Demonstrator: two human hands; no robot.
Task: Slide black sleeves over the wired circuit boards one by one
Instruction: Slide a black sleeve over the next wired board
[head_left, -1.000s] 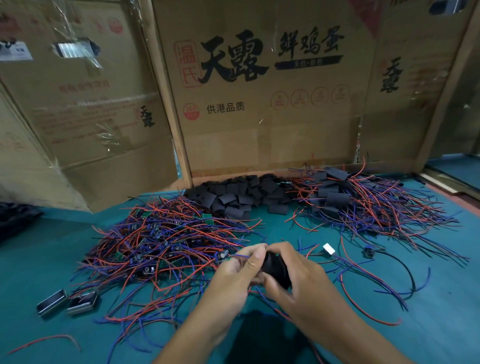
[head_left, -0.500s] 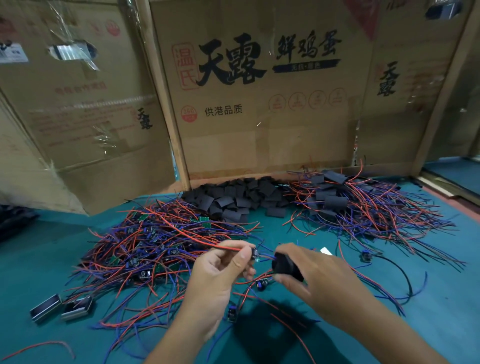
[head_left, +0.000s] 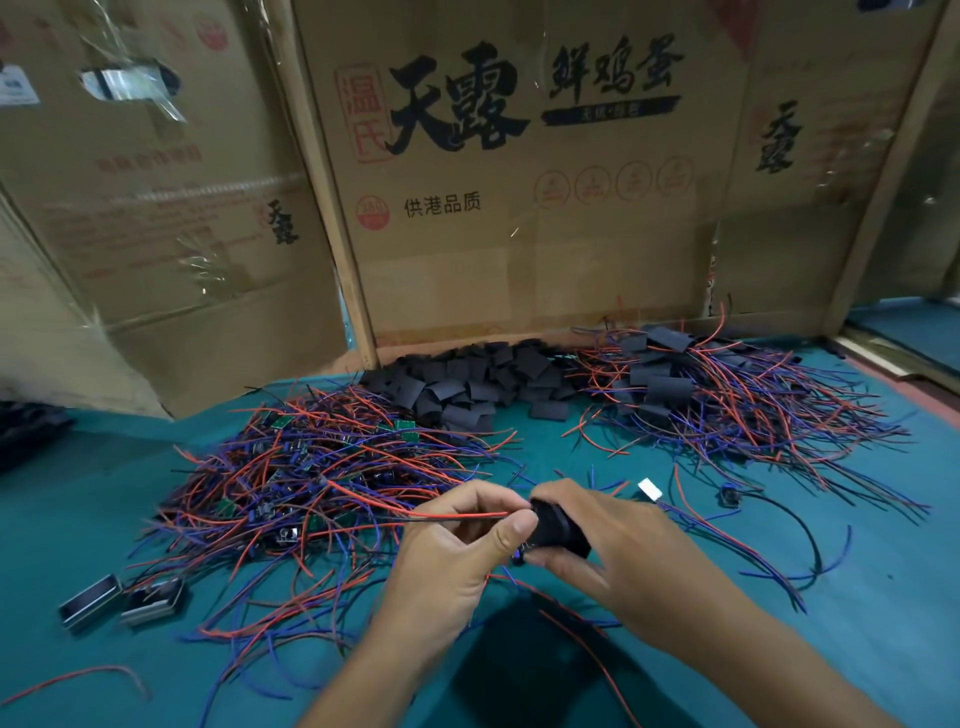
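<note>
- Left hand (head_left: 457, 551) pinches the red wire (head_left: 457, 515); board hidden at the sleeve mouth.
- Right hand (head_left: 618, 551) grips the black sleeve (head_left: 558, 525) above the table (head_left: 857, 597).
- Keep the wire taut; feed straight.

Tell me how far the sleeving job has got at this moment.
Done: a pile of sleeved boards lies at the right rear. In hand: the right hand grips a black sleeve while the left hand pinches a red wire at its mouth; the board itself is hidden. Left: a large heap of bare wired boards on the left, and loose sleeves behind.
</note>
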